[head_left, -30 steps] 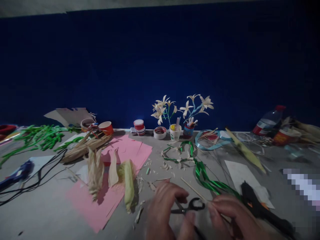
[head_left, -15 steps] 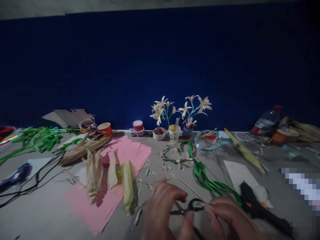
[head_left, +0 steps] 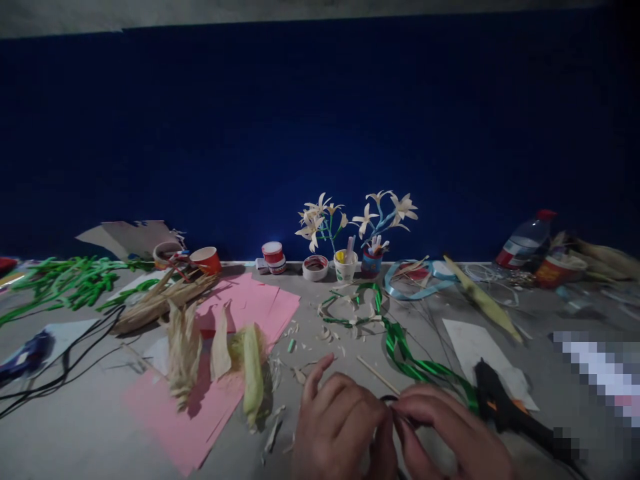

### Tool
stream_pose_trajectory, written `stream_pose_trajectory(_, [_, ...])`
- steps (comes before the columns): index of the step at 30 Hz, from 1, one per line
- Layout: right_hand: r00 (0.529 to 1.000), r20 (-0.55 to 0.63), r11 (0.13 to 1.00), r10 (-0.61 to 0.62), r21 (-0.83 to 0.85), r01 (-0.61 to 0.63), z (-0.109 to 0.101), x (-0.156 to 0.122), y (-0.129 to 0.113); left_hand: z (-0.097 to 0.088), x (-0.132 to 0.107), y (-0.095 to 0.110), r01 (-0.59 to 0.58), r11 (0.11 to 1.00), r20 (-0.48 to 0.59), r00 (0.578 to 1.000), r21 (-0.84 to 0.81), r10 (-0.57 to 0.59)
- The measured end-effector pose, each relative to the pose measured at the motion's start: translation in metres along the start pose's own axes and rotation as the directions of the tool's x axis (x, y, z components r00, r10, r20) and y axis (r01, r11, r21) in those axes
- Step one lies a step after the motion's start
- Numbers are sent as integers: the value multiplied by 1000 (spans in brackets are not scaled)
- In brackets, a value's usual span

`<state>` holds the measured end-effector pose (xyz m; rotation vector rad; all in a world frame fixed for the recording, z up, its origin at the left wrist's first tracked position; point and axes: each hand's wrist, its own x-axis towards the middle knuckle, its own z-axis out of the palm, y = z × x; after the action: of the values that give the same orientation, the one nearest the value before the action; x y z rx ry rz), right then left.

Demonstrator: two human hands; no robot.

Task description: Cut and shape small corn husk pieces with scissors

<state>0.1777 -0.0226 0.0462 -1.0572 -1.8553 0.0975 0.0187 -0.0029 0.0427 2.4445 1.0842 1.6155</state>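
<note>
My left hand (head_left: 337, 423) and my right hand (head_left: 450, 433) meet at the bottom middle of the head view, low over the grey table (head_left: 75, 427). Both are curled, fingertips pinched together on something small that I cannot make out. A black scissors handle loop (head_left: 388, 399) peeks out just above where the fingers meet; the rest of the scissors is hidden under the hands. A shiny green ribbon (head_left: 405, 353) snakes from the table's middle to my right hand. A thin wooden stick (head_left: 377, 375) lies just beyond the fingers.
A black glue gun (head_left: 505, 410) lies right of my right hand on white paper (head_left: 475, 343). Corn husks (head_left: 185, 347) and a corn cob (head_left: 253, 373) rest on pink paper (head_left: 250, 307) to the left. Paper flowers (head_left: 350, 217), cups and a bottle (head_left: 525, 240) line the blue back wall.
My hands have closed in toward each other and now cover most of the scissors, which lay in plain sight between them. The view has shifted slightly.
</note>
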Motion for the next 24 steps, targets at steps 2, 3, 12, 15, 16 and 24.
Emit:
stream_pose_trajectory(2, [999,23,1000,-22,9,21,-1,1,0,-3,2,1,-22,999,45,999,35,21])
stream_pose_trajectory(3, [999,41,1000,-25,8,25,-2,1,-1,-4,2,1,-29,999,68,997,46,26])
stream_pose_trajectory(12, [999,-45,999,29,-18,-30,-5,-5,5,0,-6,-1,-21,1000,0,1000,11,21])
stream_pose_trajectory(15, [991,-109,990,78,-107,-89,-10,-9,11,-5,-6,-2,-12,1000,58,998,15,11])
stream_pose_trajectory(16, [990,-110,988,88,-120,-101,-12,-9,11,-6,-5,-2,-5,1000,60,998,16,5])
stream_pose_trajectory(24, [996,90,999,6,-36,-3,-1,2,-7,-9,-2,1,-15,999,73,997,28,13])
